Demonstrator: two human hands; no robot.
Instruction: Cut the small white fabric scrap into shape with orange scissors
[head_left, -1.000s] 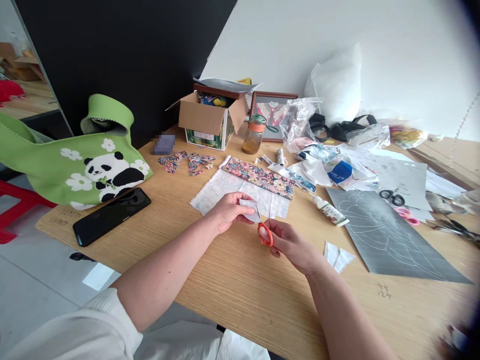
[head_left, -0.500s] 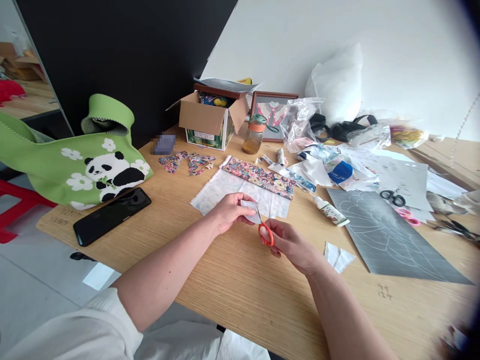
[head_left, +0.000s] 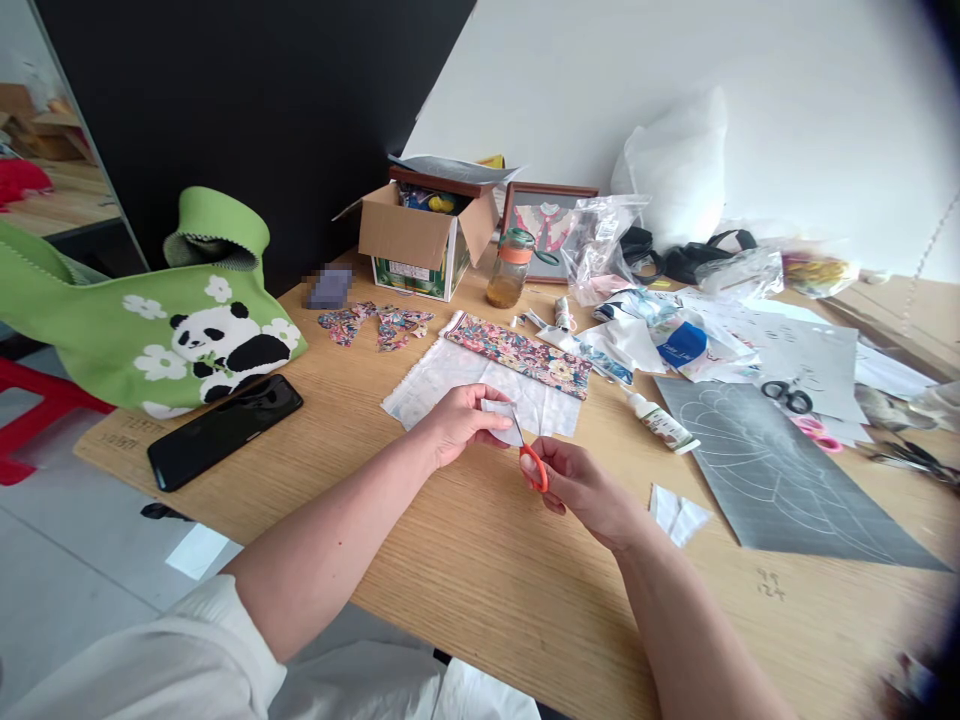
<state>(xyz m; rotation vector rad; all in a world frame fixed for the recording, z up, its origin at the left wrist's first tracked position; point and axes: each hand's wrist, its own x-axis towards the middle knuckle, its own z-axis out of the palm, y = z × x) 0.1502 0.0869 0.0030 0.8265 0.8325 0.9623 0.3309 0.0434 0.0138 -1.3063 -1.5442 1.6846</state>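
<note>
Right hand [head_left: 577, 488]: fingers curled round the loops of the orange-handled scissors [head_left: 537, 474], thumb at one loop. Scissors: in front of the person, over the near part of the wooden table [head_left: 450, 540]; long axis running away from the person and slightly left, tips foremost, blades at the right edge of a small white piece [head_left: 511, 435]; blade gap too small to tell. Left hand [head_left: 459, 428]: thumb and fingers pinching that piece. White scrap [head_left: 679, 514]: flat, right of the right hand. White cloth [head_left: 424, 388]: beyond the hands. Folded floral fabric [head_left: 517, 354]: lying across the cloth's far part, long axis slanting nearer toward the right.
</note>
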